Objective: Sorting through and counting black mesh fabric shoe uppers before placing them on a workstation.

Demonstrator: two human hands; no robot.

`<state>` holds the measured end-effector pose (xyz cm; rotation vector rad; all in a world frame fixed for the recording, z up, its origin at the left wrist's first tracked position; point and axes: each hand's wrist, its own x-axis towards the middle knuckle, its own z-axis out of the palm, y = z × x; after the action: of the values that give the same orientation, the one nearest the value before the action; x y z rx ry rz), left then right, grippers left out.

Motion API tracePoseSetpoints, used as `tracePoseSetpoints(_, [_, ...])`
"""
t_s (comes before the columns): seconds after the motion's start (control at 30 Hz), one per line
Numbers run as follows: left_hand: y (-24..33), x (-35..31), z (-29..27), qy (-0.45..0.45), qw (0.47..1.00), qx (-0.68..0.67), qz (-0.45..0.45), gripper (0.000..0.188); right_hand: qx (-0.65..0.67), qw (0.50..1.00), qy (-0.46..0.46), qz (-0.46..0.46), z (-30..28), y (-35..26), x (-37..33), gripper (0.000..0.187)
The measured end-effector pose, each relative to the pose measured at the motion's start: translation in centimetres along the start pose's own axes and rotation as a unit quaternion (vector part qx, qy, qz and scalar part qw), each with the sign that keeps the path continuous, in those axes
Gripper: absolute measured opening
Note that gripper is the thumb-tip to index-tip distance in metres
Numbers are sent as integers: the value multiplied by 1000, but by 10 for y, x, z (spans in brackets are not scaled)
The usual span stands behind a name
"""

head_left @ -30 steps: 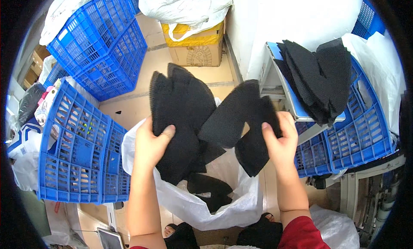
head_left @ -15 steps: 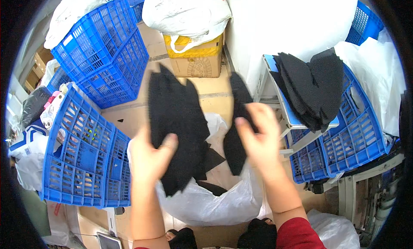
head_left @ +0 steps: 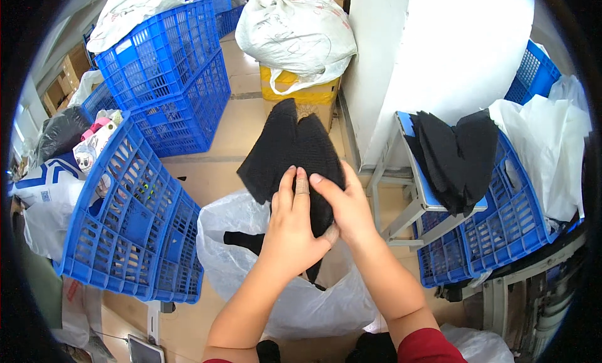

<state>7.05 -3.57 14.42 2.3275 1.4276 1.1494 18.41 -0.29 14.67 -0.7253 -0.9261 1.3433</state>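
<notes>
Both hands are on one bundle of black knitted fabric pieces (head_left: 293, 143), held above an open plastic bag. My left hand (head_left: 293, 222) is closed on the bundle's lower part, its fingers lying across the top. My right hand (head_left: 348, 206) grips the right edge with the thumb on top. Most of the bundle's lower end is hidden behind my hands. Below, the clear plastic bag (head_left: 301, 306) stands on the floor with more black fabric (head_left: 243, 239) in it. To the right, a stack of similar black knit pieces (head_left: 454, 156) lies on a blue-topped stool (head_left: 411, 128).
Blue plastic crates (head_left: 135, 237) stand at my left, with stacked ones (head_left: 175, 80) behind. A white sack (head_left: 298, 33) sits on a yellow-taped carton (head_left: 320, 99) ahead. Another blue crate (head_left: 508, 206) and a white bag (head_left: 539, 149) are at the right, beside a white wall (head_left: 451, 62).
The two separate bunches of black pieces, one in each hand before, are now together as one bundle. My hands have come close to each other. The view has shifted slightly.
</notes>
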Motion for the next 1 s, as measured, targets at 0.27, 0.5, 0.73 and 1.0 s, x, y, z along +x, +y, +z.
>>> tracePoseSetpoints(0.27, [-38, 1, -26, -102, 970, -210, -66, 63, -153, 988, 15, -15, -63, 2, 6, 36])
tracePoseSetpoints(0.5, [-68, -2, -41, -77, 983, -168, -21, 102, -132, 951, -276, 31, -108, -29, -13, 55])
tracePoseSetpoints(0.73, [-60, -5, -10, -273, 856, -430, -88, 100, -152, 979, -133, 39, -104, -21, -12, 49])
tracePoseSetpoints(1.0, [-52, 0, 6, -166, 831, -465, -256, 65, -133, 987, -88, 25, -112, -3, -6, 60])
